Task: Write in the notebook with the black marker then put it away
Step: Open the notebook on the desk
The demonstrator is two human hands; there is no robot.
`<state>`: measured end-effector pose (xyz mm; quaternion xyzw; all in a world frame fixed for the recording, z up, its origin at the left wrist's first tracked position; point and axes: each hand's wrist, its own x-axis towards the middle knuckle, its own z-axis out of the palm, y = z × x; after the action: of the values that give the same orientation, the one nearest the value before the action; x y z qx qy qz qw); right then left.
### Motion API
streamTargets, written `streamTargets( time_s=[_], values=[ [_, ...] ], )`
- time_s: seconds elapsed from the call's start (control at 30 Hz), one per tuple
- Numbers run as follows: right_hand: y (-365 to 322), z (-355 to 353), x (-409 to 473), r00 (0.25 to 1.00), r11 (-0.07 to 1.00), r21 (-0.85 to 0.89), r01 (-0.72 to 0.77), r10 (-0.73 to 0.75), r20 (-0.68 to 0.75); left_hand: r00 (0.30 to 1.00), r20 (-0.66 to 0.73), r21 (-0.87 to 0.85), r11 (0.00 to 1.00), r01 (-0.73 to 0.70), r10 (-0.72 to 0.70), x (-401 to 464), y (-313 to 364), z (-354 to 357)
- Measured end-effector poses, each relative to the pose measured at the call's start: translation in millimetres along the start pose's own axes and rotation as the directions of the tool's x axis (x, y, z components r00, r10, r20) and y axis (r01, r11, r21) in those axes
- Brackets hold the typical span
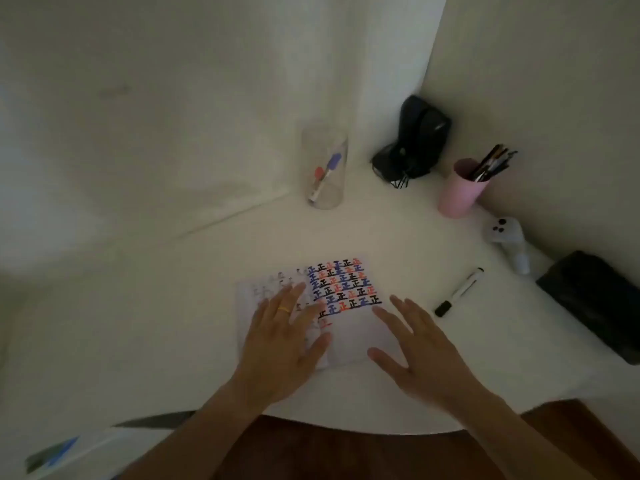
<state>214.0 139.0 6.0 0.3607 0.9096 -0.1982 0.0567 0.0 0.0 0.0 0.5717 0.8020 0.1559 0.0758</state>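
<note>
An open notebook lies on the white table, its right page filled with rows of black, blue and red characters. My left hand rests flat on the left page, fingers spread, a gold ring on one finger. My right hand hovers or rests at the notebook's right edge, fingers apart, holding nothing. The black marker, white-bodied with a black cap, lies on the table to the right of the notebook, a short way beyond my right fingertips.
A clear glass with a red and a blue marker stands at the back. A pink cup of brushes, a black stapler-like object, a white controller and a black case sit on the right.
</note>
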Motion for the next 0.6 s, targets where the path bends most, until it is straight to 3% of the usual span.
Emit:
streamTargets(
  time_s=[0.2,0.33,0.6],
  values=[
    [17,74,23,0.966,0.989,-0.103,0.108,-0.129,-0.225,0.990,-0.120,0.054,0.996,-0.066,0.072,-2,-18,61],
    [22,88,25,0.918,0.988,-0.105,0.114,-0.145,-0.369,0.968,-0.223,0.064,0.992,-0.105,0.117,-6,-25,79],
    [14,88,14,0.910,0.995,-0.024,0.100,-0.102,-0.401,0.926,-0.351,0.110,0.988,-0.107,0.139,-11,-22,86]
  ],
)
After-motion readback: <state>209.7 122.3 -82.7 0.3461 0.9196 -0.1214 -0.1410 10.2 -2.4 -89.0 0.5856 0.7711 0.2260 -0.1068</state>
